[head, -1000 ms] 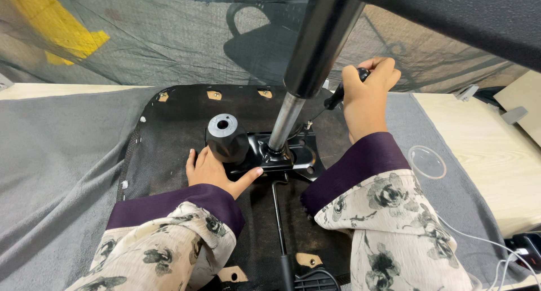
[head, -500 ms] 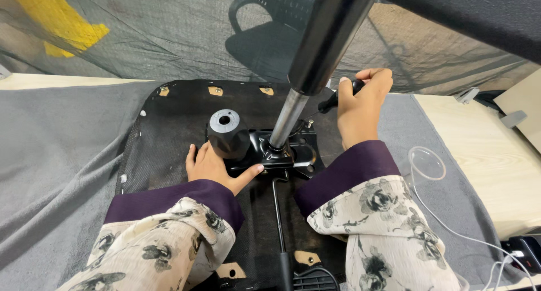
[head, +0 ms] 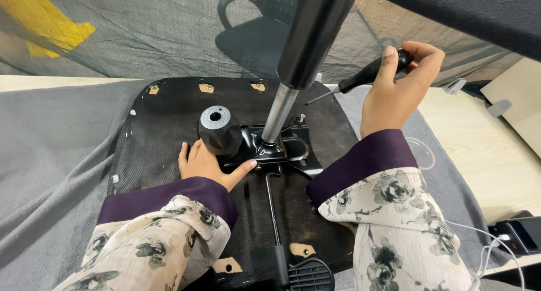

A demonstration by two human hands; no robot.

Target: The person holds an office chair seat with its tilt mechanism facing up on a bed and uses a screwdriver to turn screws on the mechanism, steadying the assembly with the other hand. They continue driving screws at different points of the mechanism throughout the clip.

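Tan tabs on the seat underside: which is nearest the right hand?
The rightmost tan tab on the far edge, closest to the right hand; the other far-edge tabs lie further left.

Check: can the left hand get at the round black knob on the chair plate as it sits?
Probably yes. The left hand lies flat on the seat underside right beside the knob, thumb under it, with nothing between them.

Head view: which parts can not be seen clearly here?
- Tip of the screwdriver in the right hand: hidden behind the gas cylinder.
- Left hand fingertips: hidden behind the black knob.
- Cylinder top: cut by the upper edge.
- Lever end: cut by the lower edge.
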